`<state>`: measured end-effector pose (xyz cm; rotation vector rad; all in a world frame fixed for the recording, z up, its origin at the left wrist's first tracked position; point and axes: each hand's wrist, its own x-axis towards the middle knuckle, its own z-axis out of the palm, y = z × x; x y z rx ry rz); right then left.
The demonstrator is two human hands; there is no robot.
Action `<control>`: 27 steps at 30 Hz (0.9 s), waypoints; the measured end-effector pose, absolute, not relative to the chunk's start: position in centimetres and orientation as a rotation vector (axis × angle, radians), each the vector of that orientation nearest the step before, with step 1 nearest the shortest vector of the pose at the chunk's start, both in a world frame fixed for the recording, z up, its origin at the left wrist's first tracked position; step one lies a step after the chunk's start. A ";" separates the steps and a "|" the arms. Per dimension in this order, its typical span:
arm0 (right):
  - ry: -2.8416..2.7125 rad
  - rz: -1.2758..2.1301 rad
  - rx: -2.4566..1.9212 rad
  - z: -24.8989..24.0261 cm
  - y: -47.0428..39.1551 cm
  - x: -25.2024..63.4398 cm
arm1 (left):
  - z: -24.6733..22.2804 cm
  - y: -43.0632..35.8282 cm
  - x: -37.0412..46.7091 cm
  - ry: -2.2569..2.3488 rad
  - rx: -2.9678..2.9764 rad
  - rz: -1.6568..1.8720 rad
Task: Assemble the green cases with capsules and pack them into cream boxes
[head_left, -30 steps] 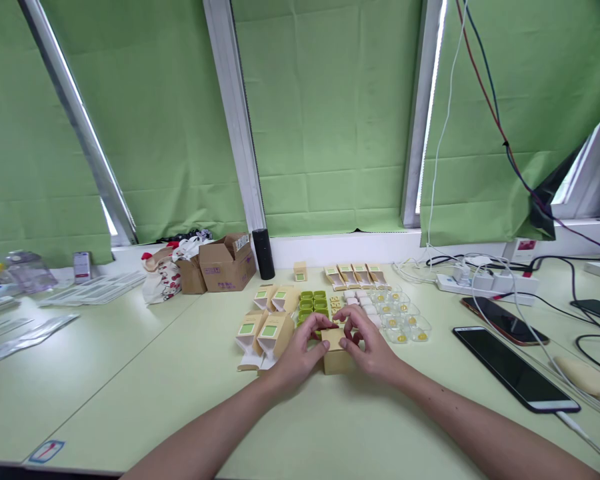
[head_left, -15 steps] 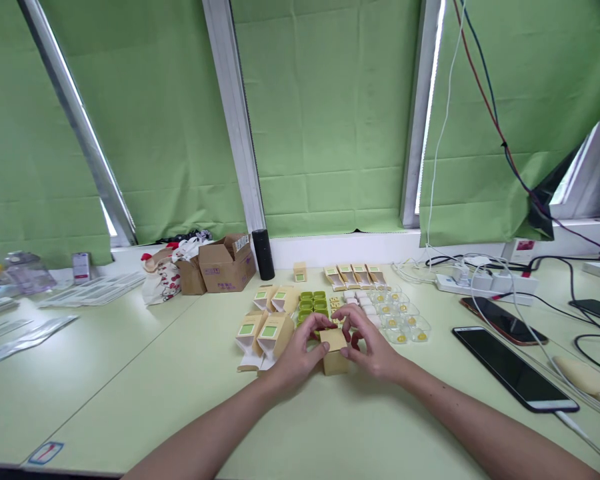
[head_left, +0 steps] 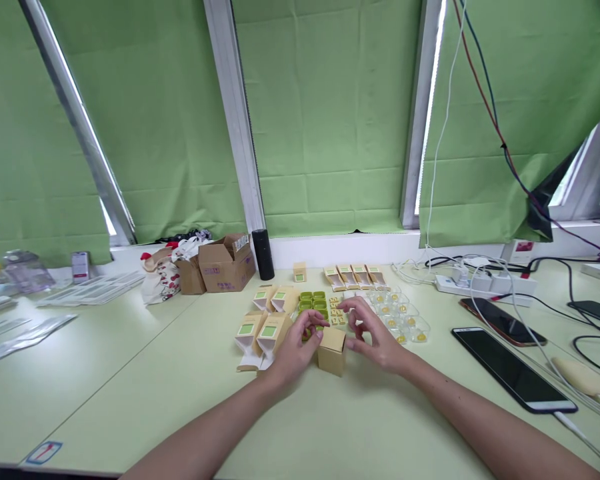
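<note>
A small brown cardboard box [head_left: 331, 360] stands upright and closed on the table between my hands. At its upper left edge is my left hand [head_left: 300, 343], fingers curved and apart, thumb close to or touching the box; the exact contact is unclear. To the right, my right hand [head_left: 375, 339] is open, its thumb just off the box's side. Behind the hands lie green square cups [head_left: 313, 300], small yellowish pieces [head_left: 336, 312] and clear plastic domes with yellow centres [head_left: 403, 320]. Left of these are several open boxes with green labels [head_left: 269, 331].
More open boxes [head_left: 347, 277] and one labelled box [head_left: 300, 272] sit farther back. A black cylinder [head_left: 263, 255] and a larger carton [head_left: 227, 263] stand at the back left. Phones [head_left: 513, 368], cables and a power strip [head_left: 485, 285] occupy the right side.
The small box has turned slightly and shifted a little left. Both hands have loosened from its sides, and the right hand has drawn off a little to the right.
</note>
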<state>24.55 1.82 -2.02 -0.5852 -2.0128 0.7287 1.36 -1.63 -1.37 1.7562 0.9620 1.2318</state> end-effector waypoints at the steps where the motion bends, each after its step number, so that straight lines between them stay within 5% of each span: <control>1: -2.043 0.714 -0.586 -2.0 1.6 24.5 | -1.3 -1.7 1.4 0.968 1.751 1.230; 15: -2.064 0.542 -0.723 -2.7 1.9 24.1 | -1.5 -1.1 1.2 1.122 1.735 1.336; 27: -2.255 0.568 -1.263 -2.9 2.1 23.5 | -0.5 -2.0 1.2 1.306 2.026 1.426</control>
